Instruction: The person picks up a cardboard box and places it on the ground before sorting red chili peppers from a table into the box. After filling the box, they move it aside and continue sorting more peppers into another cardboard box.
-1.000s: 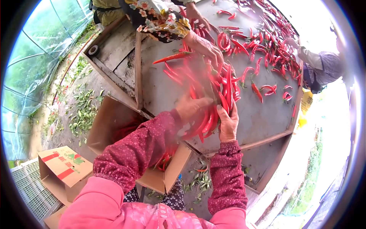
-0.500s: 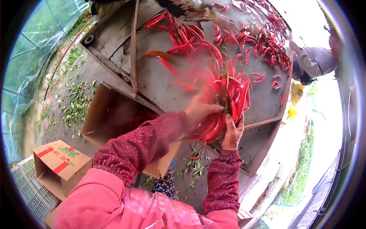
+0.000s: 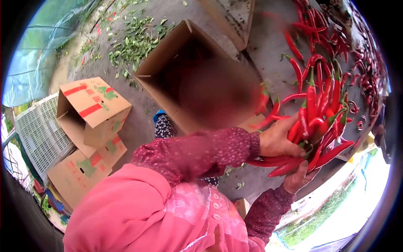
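Note:
A thick bunch of long red chili peppers [image 3: 312,111] with green stems is gathered between my two hands. My left hand [image 3: 279,136] is closed round the bunch from its left side, thumb near the stems. Below it, my right hand [image 3: 297,178] grips the lower side, its fingers partly hidden by the peppers. Just left of the bunch, a large open cardboard box [image 3: 159,80] stands beside the table. Dark red shapes show inside it, but a blurred patch covers much of its opening.
More chili peppers [image 3: 319,31] lie spread over the grey tabletop [image 3: 270,59]. To the left, printed cardboard boxes [image 3: 94,101] stand by a pale plastic crate [image 3: 44,130]. Green leaves [image 3: 136,42] litter the ground.
The camera view has turned left, so the open box sits nearer the middle and the hands farther right. Both hands keep hold of the bunch. The other person's arm over the table has left view.

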A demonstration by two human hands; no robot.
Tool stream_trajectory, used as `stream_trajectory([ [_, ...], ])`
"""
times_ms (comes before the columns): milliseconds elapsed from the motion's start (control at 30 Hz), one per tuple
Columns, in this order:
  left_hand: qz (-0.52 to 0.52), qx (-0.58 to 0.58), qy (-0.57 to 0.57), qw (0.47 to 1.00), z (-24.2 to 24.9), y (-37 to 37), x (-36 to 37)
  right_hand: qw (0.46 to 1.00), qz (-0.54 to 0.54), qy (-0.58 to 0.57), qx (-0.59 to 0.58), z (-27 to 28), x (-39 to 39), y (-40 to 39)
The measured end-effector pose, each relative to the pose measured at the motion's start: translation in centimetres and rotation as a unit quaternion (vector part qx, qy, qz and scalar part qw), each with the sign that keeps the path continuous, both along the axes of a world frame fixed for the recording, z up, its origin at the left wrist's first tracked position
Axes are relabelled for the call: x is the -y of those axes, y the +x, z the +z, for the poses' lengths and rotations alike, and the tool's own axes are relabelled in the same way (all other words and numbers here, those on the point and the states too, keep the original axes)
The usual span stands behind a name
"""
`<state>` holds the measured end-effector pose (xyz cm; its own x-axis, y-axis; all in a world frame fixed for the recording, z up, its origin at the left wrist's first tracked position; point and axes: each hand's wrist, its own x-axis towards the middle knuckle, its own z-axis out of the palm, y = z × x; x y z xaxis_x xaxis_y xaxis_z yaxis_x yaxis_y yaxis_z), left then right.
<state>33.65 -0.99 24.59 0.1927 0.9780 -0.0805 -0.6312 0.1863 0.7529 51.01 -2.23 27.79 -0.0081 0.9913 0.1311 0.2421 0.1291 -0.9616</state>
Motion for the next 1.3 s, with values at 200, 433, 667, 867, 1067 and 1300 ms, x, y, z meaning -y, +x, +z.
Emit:
stream_trajectory([
  [200, 0.080, 0.071, -0.121, 0.987, -3.9, -3.4, 7.7, 0.975, 0.107, -0.036, 0.190, -3.4, 3.8, -2.2],
  [433, 0.152, 0.059, -0.377, 0.912, -11.6, -7.0, 12.9, 0.931, 0.264, -0.200, 0.151, -12.6, 3.3, -9.7],
  [667, 0.132, -0.029, -0.456, 0.880, -21.4, -5.9, 13.4, 0.871, 0.274, -0.268, 0.309, -23.6, 3.5, -9.1],
  [867, 0.189, -0.051, -0.508, 0.839, -21.7, -6.7, 14.0, 0.855, 0.171, -0.260, 0.416, -26.8, 4.4, -5.6],
  [1067, 0.259, -0.042, -0.472, 0.842, -20.8, -9.7, 13.7, 0.834, 0.276, -0.416, 0.234, -29.2, 6.4, -4.7],
  [1300, 0.212, -0.177, -0.402, 0.873, -20.6, -16.7, 9.5, 0.913, 0.208, -0.319, 0.147, -25.7, 9.8, -5.9],
])
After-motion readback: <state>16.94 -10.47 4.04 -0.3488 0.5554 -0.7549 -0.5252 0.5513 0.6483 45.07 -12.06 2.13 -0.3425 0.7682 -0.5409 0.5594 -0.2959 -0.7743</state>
